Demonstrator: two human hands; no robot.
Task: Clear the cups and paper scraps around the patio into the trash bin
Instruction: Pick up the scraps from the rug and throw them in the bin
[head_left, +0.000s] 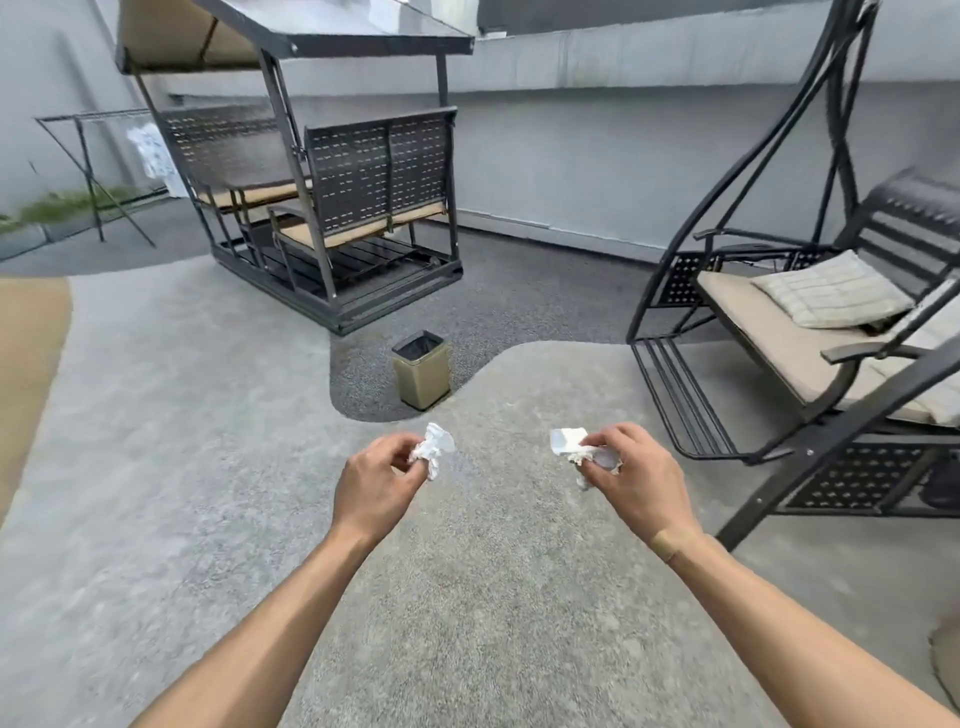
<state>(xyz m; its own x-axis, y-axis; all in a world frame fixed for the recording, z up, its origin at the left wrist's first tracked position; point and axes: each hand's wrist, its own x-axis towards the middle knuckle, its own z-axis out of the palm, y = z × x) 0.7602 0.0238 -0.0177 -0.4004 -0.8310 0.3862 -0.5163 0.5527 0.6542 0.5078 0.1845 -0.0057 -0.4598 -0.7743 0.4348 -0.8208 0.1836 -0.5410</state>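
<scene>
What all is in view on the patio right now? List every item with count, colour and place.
Square metal trash bin: one, gold with black liner, on the ground ahead, centre.
Crumpled paper scrap: one, white, in the left hand.
Paper scraps bundle: one, white, in the right hand.
Canopied glider bench: one, black with tan seats, far left.
Metal swing seat: one, black with beige cushion, right.
Striped pillow: one, beige, on the swing.
Drying rack: one, black, far left.
Left hand: closed on scrap.
Right hand: closed on bundle.
</scene>
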